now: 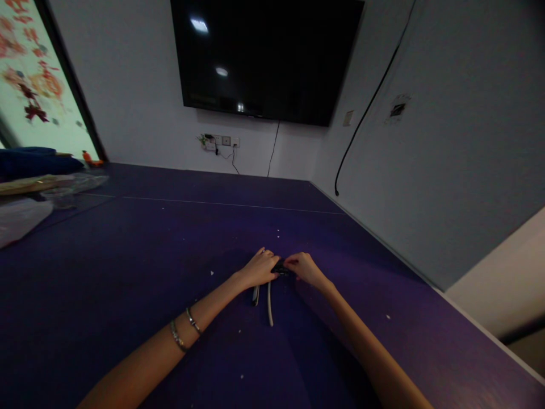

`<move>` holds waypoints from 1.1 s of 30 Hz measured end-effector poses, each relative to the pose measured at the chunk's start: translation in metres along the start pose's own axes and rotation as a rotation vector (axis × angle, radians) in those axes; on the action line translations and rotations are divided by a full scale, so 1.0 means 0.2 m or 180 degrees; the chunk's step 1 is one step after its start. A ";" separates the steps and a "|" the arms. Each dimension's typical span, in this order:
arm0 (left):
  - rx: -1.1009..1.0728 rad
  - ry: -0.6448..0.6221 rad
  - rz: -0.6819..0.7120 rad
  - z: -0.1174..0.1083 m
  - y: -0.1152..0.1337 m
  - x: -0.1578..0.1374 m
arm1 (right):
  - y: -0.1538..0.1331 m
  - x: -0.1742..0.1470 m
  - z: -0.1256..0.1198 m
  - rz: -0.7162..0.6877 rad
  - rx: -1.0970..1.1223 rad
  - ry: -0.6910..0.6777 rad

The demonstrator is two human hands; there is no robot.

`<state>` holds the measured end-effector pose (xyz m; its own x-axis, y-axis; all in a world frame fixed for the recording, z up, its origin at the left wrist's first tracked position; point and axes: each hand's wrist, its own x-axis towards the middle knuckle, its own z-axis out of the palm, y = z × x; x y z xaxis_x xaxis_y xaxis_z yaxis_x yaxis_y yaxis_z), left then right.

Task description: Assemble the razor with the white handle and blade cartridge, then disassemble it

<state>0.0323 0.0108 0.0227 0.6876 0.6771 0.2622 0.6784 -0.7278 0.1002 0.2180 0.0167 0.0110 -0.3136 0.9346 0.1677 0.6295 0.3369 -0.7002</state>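
My left hand (259, 268) is closed on a small black object (281, 269) low over the purple surface. From the right, my right hand (307, 269) reaches its other end, with thumb and fingers pinched together there. Fingers cover much of the black object, and its kind cannot be made out. A light grey, slightly curved cable-like strip (269, 308) extends from beneath my left hand toward me. Beside it is a shorter grey and dark piece (255, 296), partly hidden by the same hand. Whether these pieces join the black object is not visible.
Small white scraps (212, 273) dot the purple tabletop (179, 318). Plastic bags (23, 218) and dark blue cloth (38, 162) lie at the far left. A black cable (368, 105) hangs down the right wall. Behind the table, a television (268, 57) hangs above wall sockets (225, 140).
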 end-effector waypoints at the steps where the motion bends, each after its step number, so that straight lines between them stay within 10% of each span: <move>1: 0.0002 -0.0004 0.0012 0.00 0.00 0.00 | 0.00 0.00 0.00 -0.0020 -0.0021 -0.0023; 24: -0.0028 0.0108 -0.0013 -0.09 0.03 -0.02 | -0.01 -0.01 -0.08 -0.0232 -0.0125 0.0205; 33: 0.0062 -0.0275 -0.1118 -0.33 0.09 -0.20 | -0.02 0.00 -0.14 -0.0001 -0.0109 0.0336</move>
<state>-0.0001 -0.0370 0.0780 0.4304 0.8928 0.1327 0.8814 -0.4474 0.1514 0.2348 0.0181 0.0335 -0.2384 0.9407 0.2414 0.6538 0.3393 -0.6763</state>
